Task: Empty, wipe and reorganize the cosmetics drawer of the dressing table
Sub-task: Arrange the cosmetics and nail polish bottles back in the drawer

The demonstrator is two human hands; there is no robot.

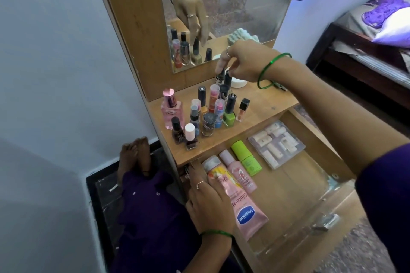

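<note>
Two hands are at work around the open drawer (310,186), the landmark for everything else. Just behind the drawer, on the wooden worktop (266,106), stands a tight cluster of small bottles: a pink perfume bottle (172,109) at its far left, a green nail polish (229,113) near the middle, and a small peach bottle with a black cap (242,109) at the right edge. Farther back from the drawer, the right hand (244,60) reaches over the cluster, its fingers (221,62) pinching the cap of a dark bottle (220,77) that stands beside a white jar (239,83).

Inside the drawer, along its left side, lie a pink lotion tube (246,210), a slimmer pink bottle (238,172) and a green bottle (246,158), side by side. To their right, toward the back of the drawer, sits a clear packet of pale tubes (277,143). The left hand (208,204) rests at the drawer's left edge, fingers (195,173) stretched out straight and together, touching the lotion tube without curling round it.

Above the worktop a mirror (255,6) reflects the reaching hand and bottles. Both wrists wear green bangles.
</note>
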